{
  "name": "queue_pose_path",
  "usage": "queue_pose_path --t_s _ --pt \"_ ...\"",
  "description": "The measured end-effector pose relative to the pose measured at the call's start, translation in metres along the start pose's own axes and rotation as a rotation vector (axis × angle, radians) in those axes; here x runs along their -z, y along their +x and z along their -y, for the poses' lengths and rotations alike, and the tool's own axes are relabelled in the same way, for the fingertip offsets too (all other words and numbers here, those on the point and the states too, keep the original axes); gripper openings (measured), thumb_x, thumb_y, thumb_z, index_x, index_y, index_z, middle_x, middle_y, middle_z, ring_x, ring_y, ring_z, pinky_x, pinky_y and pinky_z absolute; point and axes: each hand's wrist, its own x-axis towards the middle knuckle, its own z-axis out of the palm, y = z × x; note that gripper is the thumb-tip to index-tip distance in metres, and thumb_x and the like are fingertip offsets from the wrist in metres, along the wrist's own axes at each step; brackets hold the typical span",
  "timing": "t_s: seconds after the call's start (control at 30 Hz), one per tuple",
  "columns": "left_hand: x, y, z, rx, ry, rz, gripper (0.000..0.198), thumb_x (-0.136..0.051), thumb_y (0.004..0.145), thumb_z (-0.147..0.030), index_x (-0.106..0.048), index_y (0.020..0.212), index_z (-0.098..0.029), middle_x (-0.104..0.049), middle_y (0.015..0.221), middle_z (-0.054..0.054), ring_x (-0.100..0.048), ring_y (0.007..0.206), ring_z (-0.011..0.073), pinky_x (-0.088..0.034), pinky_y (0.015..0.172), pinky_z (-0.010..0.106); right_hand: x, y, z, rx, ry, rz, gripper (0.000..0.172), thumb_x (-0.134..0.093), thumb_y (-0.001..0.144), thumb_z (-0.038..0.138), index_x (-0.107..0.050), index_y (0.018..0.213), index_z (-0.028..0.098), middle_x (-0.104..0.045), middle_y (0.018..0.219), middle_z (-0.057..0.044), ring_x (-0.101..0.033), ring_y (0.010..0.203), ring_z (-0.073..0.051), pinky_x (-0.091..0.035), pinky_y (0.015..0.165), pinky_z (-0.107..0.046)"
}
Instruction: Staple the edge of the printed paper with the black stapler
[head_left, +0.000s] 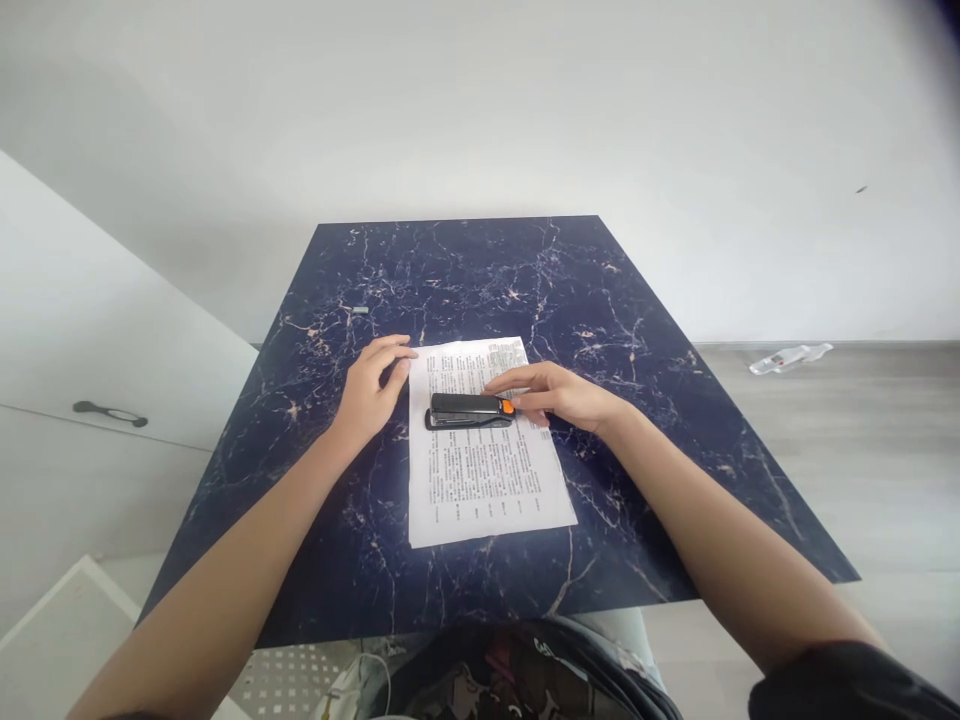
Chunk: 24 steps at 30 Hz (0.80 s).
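Observation:
A black stapler (469, 408) with an orange end lies sideways on a small stack of printed paper sheets (480, 510). My right hand (559, 392) is at the stapler's orange end. Its fingers are apart: some reach along the far side of the stapler, one rests at the orange tip, and another is lower over the paper. My left hand (377, 380) lies at the left edge of the paper, fingers spread loosely, the fingertips at the upper left corner. It holds nothing.
The dark blue marbled table (450, 270) carries the paper. A small pale green piece (361, 310) sits on it at the far left. White cabinet doors with a dark handle (110, 413) stand to the left. Clear plastic packaging (790, 358) lies on the floor at right, by the wall.

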Motion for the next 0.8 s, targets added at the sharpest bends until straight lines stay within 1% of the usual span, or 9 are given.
queue_pose_path --t_s 0.07,0.13,0.23,0.3,0.37,0.43,0.5,0.57,0.8 --pt "0.0016 0.0004 0.0028 0.058 -0.013 -0.055 0.023 -0.055 0.105 -0.034 -0.075 0.105 -0.023 -0.07 0.131 0.008 -0.065 0.126 0.0278 -0.045 0.116 0.053 -0.0012 0.0003 -0.0048 -0.066 0.088 0.059 0.037 -0.065 0.096 0.027 -0.072 0.132 0.025 -0.077 0.125 -0.007 -0.056 0.054 -0.007 -0.054 0.054 -0.028" --pt "0.0018 0.0002 0.0044 0.112 -0.034 -0.077 0.024 -0.055 0.105 -0.036 -0.075 0.103 -0.023 -0.07 0.13 0.008 -0.066 0.126 0.0266 -0.047 0.115 0.052 -0.0035 0.0007 -0.0072 -0.138 0.182 0.101 0.041 -0.066 0.097 0.027 -0.07 0.137 0.022 -0.078 0.122 -0.009 -0.065 0.058 -0.009 -0.058 0.057 -0.027" --pt "0.0007 -0.0006 0.0038 0.142 -0.051 -0.073 0.024 -0.055 0.104 -0.036 -0.075 0.101 -0.023 -0.07 0.13 0.008 -0.066 0.125 0.0257 -0.049 0.114 0.051 -0.0051 0.001 -0.0071 -0.217 0.286 0.139 0.049 -0.069 0.097 0.03 -0.065 0.145 0.018 -0.077 0.124 -0.014 -0.08 0.079 -0.019 -0.068 0.07 -0.031" --pt "-0.0003 -0.0011 0.0033 0.141 -0.056 -0.075 0.024 -0.055 0.104 -0.036 -0.074 0.1 -0.022 -0.07 0.129 0.009 -0.066 0.124 0.0256 -0.05 0.113 0.051 -0.0052 0.001 -0.0061 -0.237 0.317 0.149 0.051 -0.069 0.098 0.03 -0.063 0.147 0.018 -0.075 0.13 -0.015 -0.081 0.093 -0.024 -0.07 0.082 -0.036" --pt "-0.0011 -0.0017 0.0039 0.139 -0.07 -0.071 0.024 -0.055 0.104 -0.037 -0.074 0.1 -0.022 -0.07 0.129 0.009 -0.066 0.124 0.0255 -0.052 0.112 0.05 -0.0051 0.0013 -0.0056 -0.248 0.338 0.147 0.051 -0.071 0.097 0.03 -0.064 0.147 0.019 -0.074 0.134 -0.015 -0.081 0.1 -0.026 -0.069 0.089 -0.039" --pt "-0.0017 -0.0021 0.0055 0.145 -0.09 -0.07 0.025 -0.056 0.104 -0.038 -0.074 0.1 -0.022 -0.069 0.129 0.009 -0.066 0.123 0.0255 -0.053 0.11 0.049 -0.005 0.0017 -0.0059 -0.259 0.358 0.139 0.051 -0.072 0.097 0.029 -0.065 0.146 0.018 -0.077 0.126 -0.014 -0.081 0.1 -0.026 -0.069 0.091 -0.039" --pt "-0.0021 -0.0023 0.0068 0.153 -0.108 -0.071 0.025 -0.056 0.104 -0.039 -0.075 0.1 -0.022 -0.069 0.129 0.009 -0.066 0.123 0.0256 -0.054 0.108 0.048 -0.0051 0.0023 -0.0067 -0.269 0.371 0.13 0.053 -0.073 0.096 0.027 -0.064 0.147 0.017 -0.081 0.114 -0.013 -0.082 0.098 -0.026 -0.069 0.089 -0.038" --pt "-0.0023 -0.0022 0.0073 0.162 -0.12 -0.074 0.026 -0.057 0.104 -0.04 -0.075 0.1 -0.021 -0.069 0.129 0.01 -0.067 0.122 0.0256 -0.055 0.107 0.048 -0.0055 0.0027 -0.0074 -0.272 0.381 0.119 0.053 -0.074 0.095 0.026 -0.065 0.146 0.017 -0.082 0.109 -0.012 -0.082 0.096 -0.027 -0.07 0.088 -0.038" --pt "-0.0023 -0.0016 0.0065 0.175 -0.125 -0.076 0.027 -0.057 0.104 -0.04 -0.075 0.1 -0.021 -0.068 0.129 0.01 -0.066 0.122 0.0249 -0.056 0.106 0.047 -0.0072 0.0027 -0.0054 -0.263 0.389 0.107 0.051 -0.074 0.093 0.024 -0.067 0.144 0.019 -0.08 0.12 -0.013 -0.082 0.094 -0.027 -0.07 0.086 -0.038"
